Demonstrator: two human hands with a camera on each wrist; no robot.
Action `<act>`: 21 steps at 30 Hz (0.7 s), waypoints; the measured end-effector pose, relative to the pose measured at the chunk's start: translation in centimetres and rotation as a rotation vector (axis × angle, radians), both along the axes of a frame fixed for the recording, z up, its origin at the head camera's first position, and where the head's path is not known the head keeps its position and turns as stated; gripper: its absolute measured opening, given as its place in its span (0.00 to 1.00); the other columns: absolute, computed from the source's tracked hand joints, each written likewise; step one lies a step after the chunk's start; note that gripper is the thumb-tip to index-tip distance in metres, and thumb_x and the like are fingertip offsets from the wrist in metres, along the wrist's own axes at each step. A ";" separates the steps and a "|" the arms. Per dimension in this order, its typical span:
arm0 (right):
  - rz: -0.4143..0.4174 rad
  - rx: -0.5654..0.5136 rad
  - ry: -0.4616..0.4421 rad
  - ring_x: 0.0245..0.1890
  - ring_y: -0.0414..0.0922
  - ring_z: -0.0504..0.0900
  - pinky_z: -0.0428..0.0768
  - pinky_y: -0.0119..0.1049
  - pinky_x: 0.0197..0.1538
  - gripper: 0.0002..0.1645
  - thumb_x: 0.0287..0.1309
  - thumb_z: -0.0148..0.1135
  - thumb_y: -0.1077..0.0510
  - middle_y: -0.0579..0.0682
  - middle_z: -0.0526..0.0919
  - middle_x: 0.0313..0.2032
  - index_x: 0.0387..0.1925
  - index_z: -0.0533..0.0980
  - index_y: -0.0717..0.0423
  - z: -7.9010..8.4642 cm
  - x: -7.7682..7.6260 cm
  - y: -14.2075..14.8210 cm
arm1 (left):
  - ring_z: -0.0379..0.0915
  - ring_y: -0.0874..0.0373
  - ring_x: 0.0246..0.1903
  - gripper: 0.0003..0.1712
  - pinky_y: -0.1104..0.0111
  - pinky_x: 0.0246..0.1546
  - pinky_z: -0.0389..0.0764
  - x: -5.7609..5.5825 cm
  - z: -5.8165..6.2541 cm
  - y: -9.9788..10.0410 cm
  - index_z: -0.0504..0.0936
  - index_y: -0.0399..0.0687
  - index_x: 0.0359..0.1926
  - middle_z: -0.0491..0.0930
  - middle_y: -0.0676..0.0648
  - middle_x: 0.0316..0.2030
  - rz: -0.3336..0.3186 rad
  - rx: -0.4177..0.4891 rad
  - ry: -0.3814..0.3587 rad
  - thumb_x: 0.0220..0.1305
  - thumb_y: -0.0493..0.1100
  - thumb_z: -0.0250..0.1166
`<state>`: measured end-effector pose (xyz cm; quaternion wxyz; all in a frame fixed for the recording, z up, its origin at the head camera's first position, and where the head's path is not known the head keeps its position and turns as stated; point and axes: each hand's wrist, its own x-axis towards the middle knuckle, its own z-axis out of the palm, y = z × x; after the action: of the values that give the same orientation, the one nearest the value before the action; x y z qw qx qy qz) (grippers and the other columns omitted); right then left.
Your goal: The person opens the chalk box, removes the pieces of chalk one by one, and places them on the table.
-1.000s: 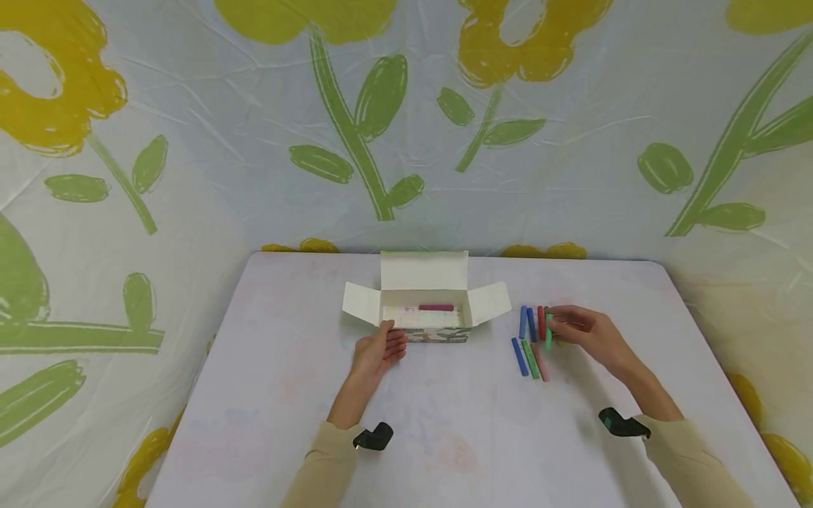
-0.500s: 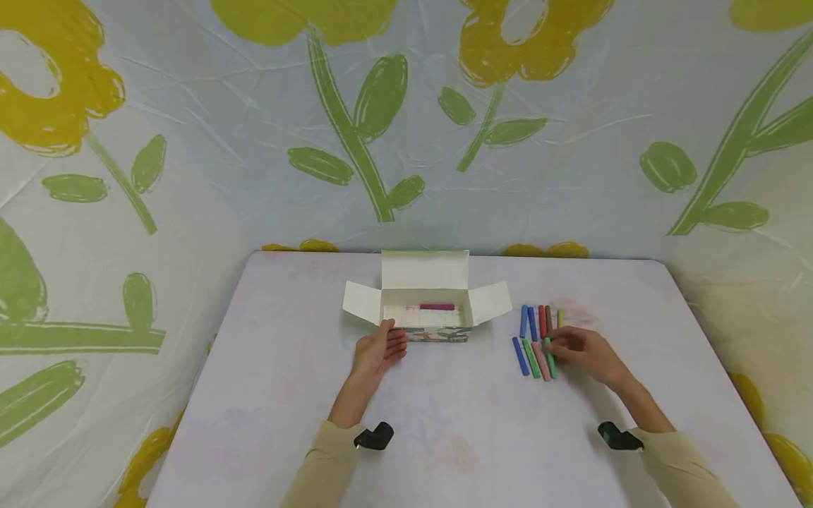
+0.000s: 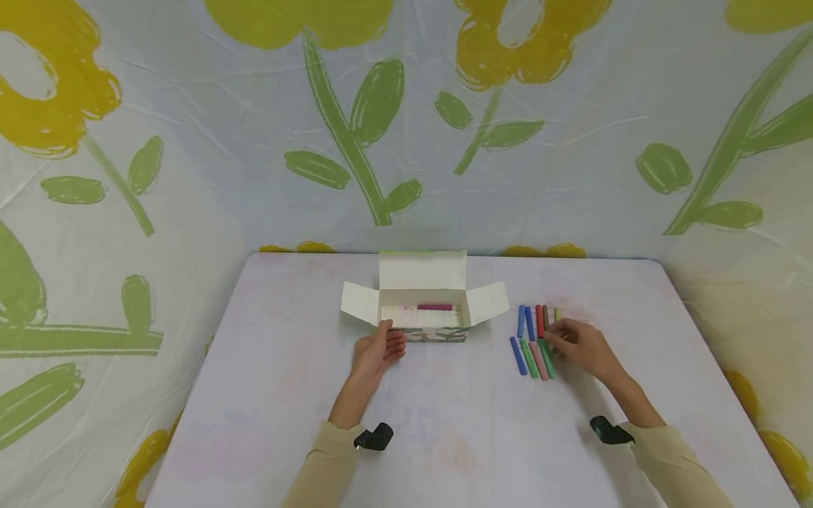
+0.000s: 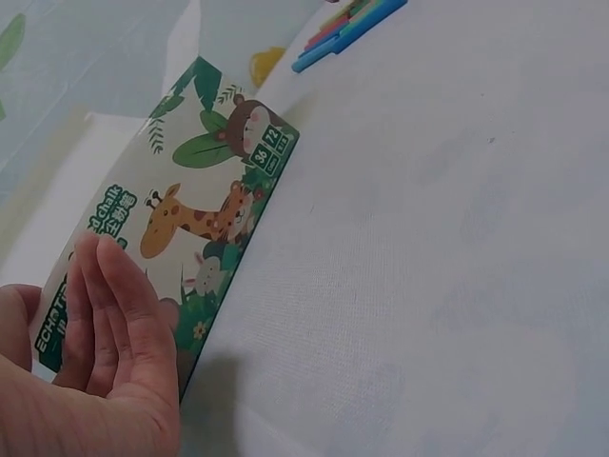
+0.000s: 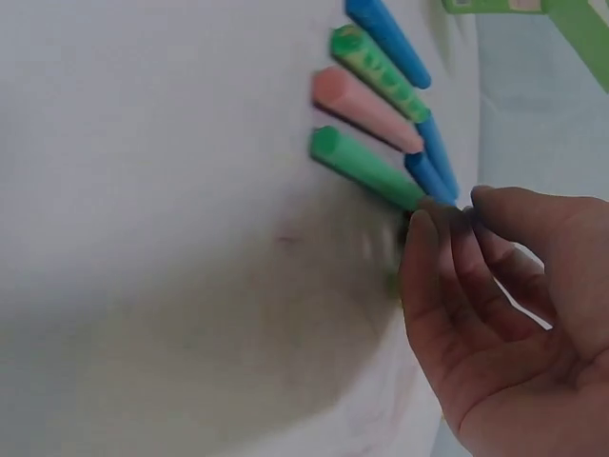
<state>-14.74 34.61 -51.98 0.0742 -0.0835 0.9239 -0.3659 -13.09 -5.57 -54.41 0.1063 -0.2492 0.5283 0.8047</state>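
An open-topped chalk box [image 3: 438, 335] with animal pictures stands at the table's far middle. My left hand [image 3: 375, 353] holds its front wall, thumb at the rim and fingers along the printed face. A purple chalk stick [image 3: 435, 307] lies on whitish sticks inside. To the right are two rows of chalk: blue [image 3: 518, 355], green [image 3: 528, 358], pink [image 3: 539, 360] and darker green [image 3: 547, 359] in front; blue, red [image 3: 540, 321], brown [image 3: 545, 315] and yellow [image 3: 557, 314] behind. My right hand [image 3: 587, 347] hovers between the rows, fingers loosely bent, fingertips near the brown stick, no chalk showing between them.
The box's lid [image 3: 422, 270] stands up at the back, and its side flaps [image 3: 488, 302] spread outward. A white table [image 3: 444, 437] with faint coloured smudges lies under everything. A flower-printed cloth [image 3: 254, 127] hangs behind and at both sides.
My right hand has laid the darker green chalk stick down beside the pink one, let go, and moved slightly back toward the rear row. My left hand has stayed at the box.
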 end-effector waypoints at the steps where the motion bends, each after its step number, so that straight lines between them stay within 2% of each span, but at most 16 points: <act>1: -0.002 -0.003 -0.002 0.33 0.50 0.83 0.82 0.29 0.32 0.15 0.71 0.64 0.58 0.58 0.85 0.37 0.48 0.79 0.69 0.2 -0.1 -0.1 | 0.82 0.61 0.28 0.20 0.72 0.35 0.86 0.0 0.0 0.0 0.84 0.33 0.38 0.86 0.46 0.29 0.002 -0.002 -0.003 0.73 0.49 0.61; 7: 0.010 -0.047 0.003 0.36 0.56 0.85 0.87 0.35 0.37 0.16 0.73 0.61 0.59 0.62 0.85 0.39 0.51 0.77 0.70 1.8 -0.8 -0.7 | 0.82 0.61 0.28 0.20 0.72 0.35 0.86 0.0 -0.1 0.0 0.84 0.32 0.40 0.85 0.46 0.30 -0.003 -0.002 -0.013 0.73 0.49 0.61; 14: 0.021 -0.035 0.113 0.39 0.59 0.85 0.80 0.26 0.37 0.14 0.73 0.61 0.58 0.61 0.86 0.40 0.50 0.79 0.66 3.9 -1.8 -1.6 | 0.81 0.62 0.28 0.21 0.73 0.35 0.86 0.1 -0.2 0.2 0.84 0.31 0.41 0.85 0.46 0.30 -0.005 -0.002 -0.010 0.73 0.49 0.61; 16: 0.023 -0.041 0.143 0.38 0.57 0.86 0.80 0.25 0.37 0.14 0.73 0.61 0.58 0.63 0.86 0.41 0.50 0.79 0.66 4.4 -2.1 -2.0 | 0.81 0.62 0.28 0.21 0.73 0.35 0.86 0.2 -0.1 0.2 0.84 0.32 0.41 0.85 0.46 0.30 0.001 -0.009 -0.008 0.73 0.50 0.61; 21: 0.037 -0.060 0.191 0.33 0.38 0.85 0.80 0.22 0.36 0.13 0.73 0.61 0.58 0.63 0.87 0.40 0.49 0.80 0.65 5.7 -3.1 -3.1 | 0.81 0.62 0.27 0.22 0.73 0.34 0.86 0.2 0.0 0.4 0.84 0.32 0.39 0.85 0.46 0.29 0.022 -0.016 0.000 0.74 0.50 0.61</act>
<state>-17.89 31.55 -46.32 -0.0098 -0.1373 0.9136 -0.3826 -12.88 -5.19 -54.38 0.0956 -0.2557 0.5319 0.8016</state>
